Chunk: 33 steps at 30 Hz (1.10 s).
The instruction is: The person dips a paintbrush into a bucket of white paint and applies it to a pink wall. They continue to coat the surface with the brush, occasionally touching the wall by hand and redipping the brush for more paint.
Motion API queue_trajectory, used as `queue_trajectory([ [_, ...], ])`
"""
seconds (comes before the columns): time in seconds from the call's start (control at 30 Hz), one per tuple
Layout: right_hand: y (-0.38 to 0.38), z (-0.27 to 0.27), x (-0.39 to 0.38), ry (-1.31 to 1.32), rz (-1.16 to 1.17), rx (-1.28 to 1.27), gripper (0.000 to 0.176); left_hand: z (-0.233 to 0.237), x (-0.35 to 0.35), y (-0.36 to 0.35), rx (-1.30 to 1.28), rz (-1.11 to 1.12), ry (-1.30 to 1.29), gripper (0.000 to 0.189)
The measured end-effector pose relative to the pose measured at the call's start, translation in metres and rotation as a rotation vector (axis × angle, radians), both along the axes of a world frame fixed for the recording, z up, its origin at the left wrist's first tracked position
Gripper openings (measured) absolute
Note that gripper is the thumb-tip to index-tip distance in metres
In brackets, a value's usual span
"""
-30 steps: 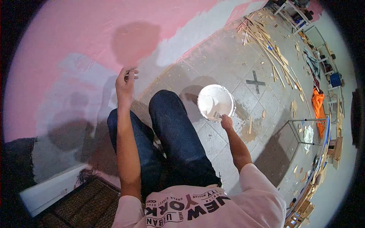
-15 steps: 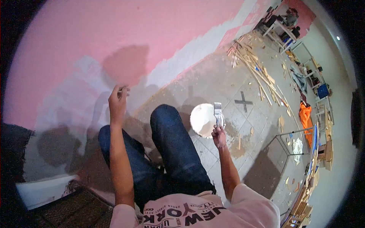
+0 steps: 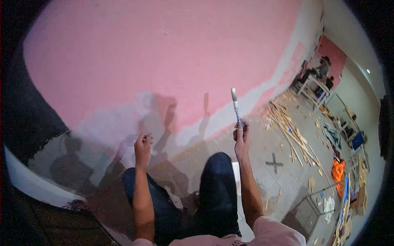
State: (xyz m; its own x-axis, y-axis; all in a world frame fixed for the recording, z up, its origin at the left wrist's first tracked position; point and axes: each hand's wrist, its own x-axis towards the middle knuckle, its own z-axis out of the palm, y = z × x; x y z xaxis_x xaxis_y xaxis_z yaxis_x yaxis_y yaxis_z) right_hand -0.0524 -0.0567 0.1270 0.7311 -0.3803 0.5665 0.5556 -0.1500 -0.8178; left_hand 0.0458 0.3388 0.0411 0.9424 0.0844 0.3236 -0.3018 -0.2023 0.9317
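Upright in my right hand [image 3: 243,139] is a paintbrush [image 3: 235,102], its bristles pointing up and its narrow edge toward me. White paint coats its ferrule and handle. The brush is in front of the pink wall [image 3: 164,53], apart from its own shadow there. My left hand [image 3: 143,148] is raised near the wall's lower, whitish patch [image 3: 111,127], fingers loosely bent, with nothing seen in them. A white bucket [image 3: 237,174] stands on the floor by my knee, mostly hidden behind my leg and right forearm.
Long wooden strips [image 3: 289,135] and scraps litter the tiled floor to the right. A metal frame [image 3: 316,205] stands nearer me, with an orange cloth [image 3: 338,174] beyond it. A person [image 3: 322,67] is at a white table [image 3: 314,90] in the far corner.
My right hand has lifted the paintbrush from above the bucket up toward the wall, turning it edge-on. The view has swung toward the wall. My left hand stays raised.
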Motion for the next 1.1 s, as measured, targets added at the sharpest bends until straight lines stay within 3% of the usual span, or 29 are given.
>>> queue_trajectory([
  [0.1,0.049,0.041,0.023,-0.024,-0.064,-0.172,0.032,-0.003,-0.002,0.033,0.058,0.062,-0.026,0.025],
  [0.13,0.064,0.049,0.028,-0.015,-0.07,-0.206,0.041,0.001,-0.01,0.04,-0.025,0.071,-0.024,0.023],
  [0.27,0.109,0.064,0.048,0.008,0.02,-0.172,0.045,-0.015,-0.007,0.066,-0.191,0.124,0.029,0.02],
  [0.33,0.127,0.061,0.052,0.101,0.037,-0.163,0.047,-0.018,-0.004,0.069,-0.328,0.108,-0.01,0.02],
  [0.43,0.134,0.031,0.068,0.108,-0.107,-0.433,0.049,-0.013,-0.007,0.066,-0.445,0.108,0.031,0.021],
  [0.47,0.142,0.021,0.069,0.132,-0.122,-0.42,0.044,-0.009,-0.004,0.064,-0.472,0.104,0.05,0.021],
  [0.57,0.155,0.002,0.063,0.248,-0.103,-0.557,0.037,0.0,0.009,0.054,-0.436,0.115,0.062,0.022],
  [0.67,0.153,-0.025,0.071,0.163,-0.114,-0.625,0.032,-0.021,0.037,0.042,-0.389,0.104,-0.012,0.023],
  [0.77,0.156,-0.012,0.07,0.166,-0.113,-0.668,0.031,-0.005,0.038,0.025,-0.305,0.104,0.02,0.023],
  [0.97,0.176,0.022,0.091,0.076,-0.125,-0.681,0.031,-0.015,0.052,0.014,-0.223,0.142,-0.099,0.021],
  [1.1,0.183,0.016,0.107,-0.011,-0.131,-0.705,0.032,-0.024,0.054,0.006,-0.223,0.173,-0.12,0.021],
])
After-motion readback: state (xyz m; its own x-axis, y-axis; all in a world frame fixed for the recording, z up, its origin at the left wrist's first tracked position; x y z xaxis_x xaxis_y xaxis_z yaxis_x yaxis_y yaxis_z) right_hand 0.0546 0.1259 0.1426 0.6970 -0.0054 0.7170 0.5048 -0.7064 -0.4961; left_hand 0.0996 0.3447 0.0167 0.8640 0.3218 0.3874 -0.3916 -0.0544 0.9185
